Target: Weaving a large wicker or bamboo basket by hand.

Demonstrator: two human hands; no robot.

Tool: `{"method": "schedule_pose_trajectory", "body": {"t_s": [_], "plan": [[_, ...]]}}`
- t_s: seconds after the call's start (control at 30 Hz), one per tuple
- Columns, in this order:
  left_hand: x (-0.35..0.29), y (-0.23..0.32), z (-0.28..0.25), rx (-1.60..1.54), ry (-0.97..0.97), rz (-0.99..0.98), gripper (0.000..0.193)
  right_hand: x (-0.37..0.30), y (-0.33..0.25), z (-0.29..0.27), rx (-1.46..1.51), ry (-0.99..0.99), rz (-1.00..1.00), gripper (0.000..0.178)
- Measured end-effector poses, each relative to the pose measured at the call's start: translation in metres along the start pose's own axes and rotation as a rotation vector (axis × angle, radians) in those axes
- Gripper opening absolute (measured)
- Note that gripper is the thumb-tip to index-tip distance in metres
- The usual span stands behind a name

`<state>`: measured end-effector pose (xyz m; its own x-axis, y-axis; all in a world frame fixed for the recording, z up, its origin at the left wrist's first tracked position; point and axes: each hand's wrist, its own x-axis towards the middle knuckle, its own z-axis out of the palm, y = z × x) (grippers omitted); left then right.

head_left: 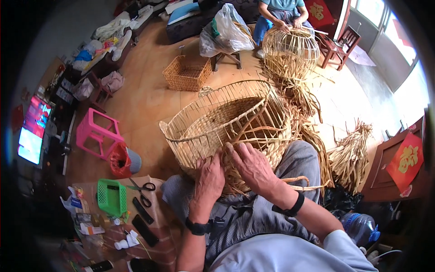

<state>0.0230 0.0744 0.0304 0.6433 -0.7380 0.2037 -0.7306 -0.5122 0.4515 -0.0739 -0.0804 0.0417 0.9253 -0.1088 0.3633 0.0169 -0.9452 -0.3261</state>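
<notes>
A large oval basket [213,119] rests tilted in my lap, its thin ribs and rim bare at the top and its lower wall closely woven from pale dried-straw strands. My left hand [210,177] grips the near wall, with the fingertips curled among the ribs. Close beside it, my right hand [254,168] is closed on a straw strand at the same wall; the fingers hide exactly where the strand passes. Loose strands [260,130] stick out across the basket's right side, and one strand [303,182] trails past my right wrist.
Straw bundles [351,152] lie to the right. Ahead, another person's hands [290,25] work on a second basket frame [290,47]. A square wicker basket [188,77], a pink stool [97,133] and a bin [131,161] stand leftward. Scissors [144,192] and a green basket [112,197] lie near left.
</notes>
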Motion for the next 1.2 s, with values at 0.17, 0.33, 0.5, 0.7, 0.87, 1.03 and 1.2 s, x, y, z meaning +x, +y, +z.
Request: {"method": "schedule_pose_trajectory", "body": {"t_s": [0.17,0.33,0.5,0.7,0.87,1.03,1.2], "plan": [[-0.002,0.011,-0.004,-0.112,-0.030,-0.086,0.044,-0.002,0.011,0.006,-0.234,-0.065,-0.155,0.038],[0.001,0.011,-0.006,-0.391,-0.187,-0.219,0.040,-0.009,0.013,0.004,-0.274,-0.095,-0.145,0.032],[0.002,-0.004,0.005,-0.541,-0.186,-0.252,0.036,-0.004,0.012,-0.001,-0.172,-0.103,-0.102,0.025],[0.007,-0.002,0.001,-0.590,-0.245,-0.368,0.034,-0.038,0.011,-0.003,-0.025,0.027,-0.099,0.034],[0.009,-0.005,0.004,-0.654,-0.290,-0.438,0.034,-0.052,0.007,0.005,-0.082,-0.004,-0.071,0.036],[0.010,-0.007,0.005,-0.701,-0.307,-0.443,0.034,-0.061,0.005,0.005,-0.085,-0.020,-0.095,0.042],[0.012,-0.013,0.010,-0.690,-0.319,-0.405,0.034,-0.064,0.003,0.008,-0.122,-0.034,-0.082,0.043]]}}
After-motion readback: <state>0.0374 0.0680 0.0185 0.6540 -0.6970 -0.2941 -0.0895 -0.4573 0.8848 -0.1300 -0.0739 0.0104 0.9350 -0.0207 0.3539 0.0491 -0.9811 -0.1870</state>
